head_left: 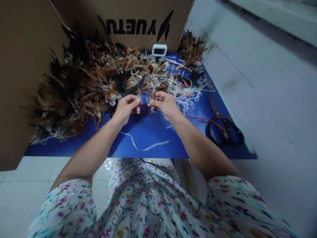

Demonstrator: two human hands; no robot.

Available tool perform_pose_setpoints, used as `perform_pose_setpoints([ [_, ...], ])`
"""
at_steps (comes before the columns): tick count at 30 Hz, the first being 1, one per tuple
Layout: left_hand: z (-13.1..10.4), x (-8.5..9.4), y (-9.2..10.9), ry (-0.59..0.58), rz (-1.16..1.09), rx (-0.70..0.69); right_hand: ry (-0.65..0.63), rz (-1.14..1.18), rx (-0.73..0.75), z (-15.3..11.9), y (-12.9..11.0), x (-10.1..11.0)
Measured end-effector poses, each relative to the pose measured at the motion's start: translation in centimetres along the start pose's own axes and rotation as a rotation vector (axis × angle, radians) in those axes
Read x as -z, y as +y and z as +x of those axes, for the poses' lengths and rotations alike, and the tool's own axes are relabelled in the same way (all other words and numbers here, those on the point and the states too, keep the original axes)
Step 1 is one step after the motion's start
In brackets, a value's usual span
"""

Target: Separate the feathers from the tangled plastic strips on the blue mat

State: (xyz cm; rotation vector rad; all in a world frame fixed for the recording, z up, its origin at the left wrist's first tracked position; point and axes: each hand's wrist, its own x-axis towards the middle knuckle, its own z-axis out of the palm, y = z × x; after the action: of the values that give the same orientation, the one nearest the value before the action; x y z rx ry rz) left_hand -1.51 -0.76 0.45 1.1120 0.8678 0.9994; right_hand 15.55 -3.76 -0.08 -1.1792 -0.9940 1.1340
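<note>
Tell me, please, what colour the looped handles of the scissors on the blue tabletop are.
The looped handles are black, clearest in the head view.

Upside-down brand name "YUETU" on a cardboard box (138, 41).
Black capitals on the far panel, a leaf-like logo (165, 26) at right; small white device's screen (158, 51) unreadable.

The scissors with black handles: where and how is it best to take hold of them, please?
Probably best by the black handle loops of the scissors, with the right hand coming from the near side. The open loops lie toward the near edge of the table, and the blades point away. A red cord crosses the handles, so mind it.
</note>
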Motion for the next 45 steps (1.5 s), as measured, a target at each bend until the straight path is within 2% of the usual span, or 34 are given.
perform_pose_setpoints([
  [7,-0.1,0.0,-0.2,-0.023,-0.021,0.039,0.001,0.036,-0.06,-0.4,-0.1,-0.4],
  [15,-0.3,-0.3,-0.6,-0.042,-0.019,0.007,-0.077,-0.042,0.017,-0.6,0.4,-0.5],
  [21,0.2,0.0,-0.6,0.036,0.021,-0.04,-0.146,-0.079,0.055,-0.8,0.5,-0.7],
  [26,0.3,0.1,-0.3,0.063,0.004,-0.042,-0.037,0.03,0.003,-0.4,0.0,0.0],
  [29,0.4,0.1,-0.3,0.063,-0.002,-0.055,-0.026,0.085,-0.026,-0.4,-0.6,0.3],
  [31,0.4,0.2,-0.4,0.054,0.004,-0.068,-0.054,0.097,-0.061,-0.6,-0.9,0.3],
  [39,-0.1,-0.2,-0.3,0.025,0.157,-0.165,-0.298,0.001,-0.224,-1.4,-0.6,-0.5],
  [42,-0.2,-0.3,-0.2,0.004,0.167,-0.176,-0.328,-0.003,-0.254,-1.4,-0.6,-0.6],
  [45,0.0,-0.1,-0.3,-0.004,0.107,-0.131,-0.297,0.024,-0.224,-1.3,-0.8,-0.4],
])
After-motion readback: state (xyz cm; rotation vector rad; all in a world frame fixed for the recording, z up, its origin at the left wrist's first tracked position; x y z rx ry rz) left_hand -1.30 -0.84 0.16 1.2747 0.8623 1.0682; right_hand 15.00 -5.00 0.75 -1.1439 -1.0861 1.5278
